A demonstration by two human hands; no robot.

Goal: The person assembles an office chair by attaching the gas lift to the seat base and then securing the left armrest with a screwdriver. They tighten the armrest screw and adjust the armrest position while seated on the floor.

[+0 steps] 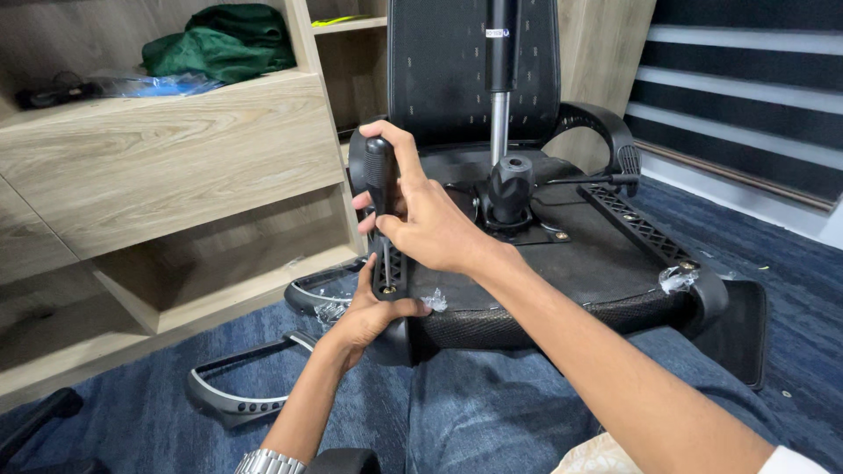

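— While the office chair seat lies upside down on the blue carpet floor, where is the screwdriver?

— Upright at the seat's near left corner. The right hand has its grip clenched round the black handle, and the thin shaft runs straight down into a hole of the black armrest bracket.

— And the other hand?

— The left hand is just below, its grip closed on the seat's padded edge and the foot of that bracket, thumb lying beside the shaft's tip. A metal watch band shows on that wrist.

— What else is round them?

— The gas cylinder stands up from the mechanism at the seat's middle. A loose armrest lies on the floor off the seat's left edge. Wooden shelves stand at the left, a green cloth on the upper one.
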